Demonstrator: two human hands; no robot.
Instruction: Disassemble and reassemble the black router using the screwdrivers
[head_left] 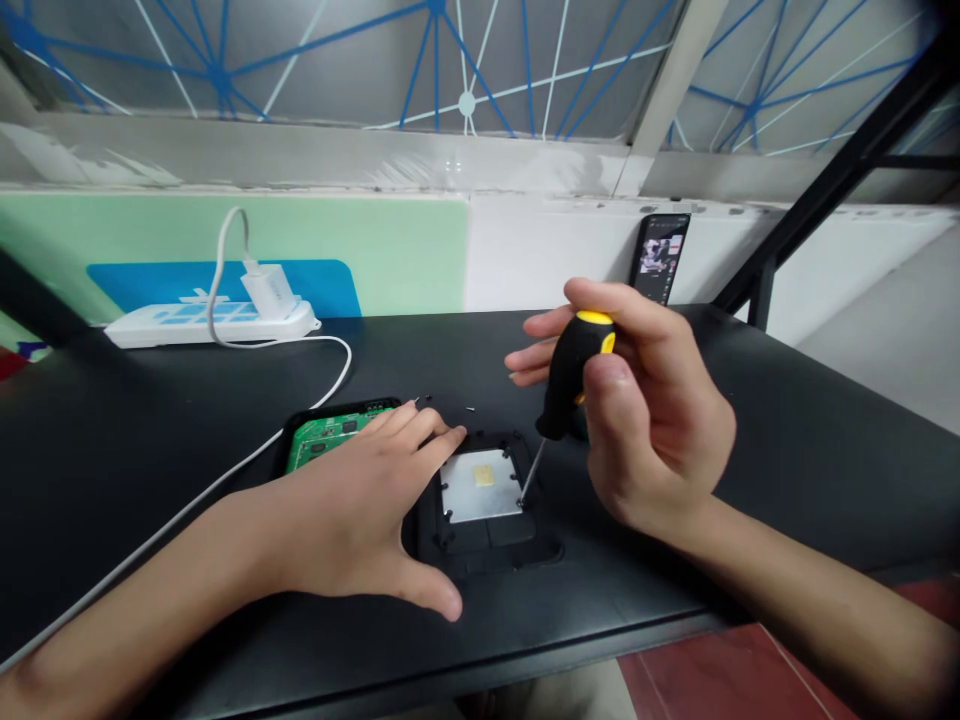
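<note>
My right hand (652,400) is closed around a black and yellow screwdriver (568,375), which is tilted with its tip at the lower right corner of a silver metal plate (480,500). That plate, with a small yellowish square on it, sits in a black plastic cover (517,550). Spread over the left side of the cover, my left hand (360,510) has its fingers apart and holds nothing. Partly hidden beneath it, a green circuit board (319,435) lies in a black casing.
A white power strip (180,325) with a plugged-in charger (270,290) and a white cable (225,478) is at the back left. A phone (660,258) leans on the wall. Small screws (470,408) lie behind the cover on the black table (810,440).
</note>
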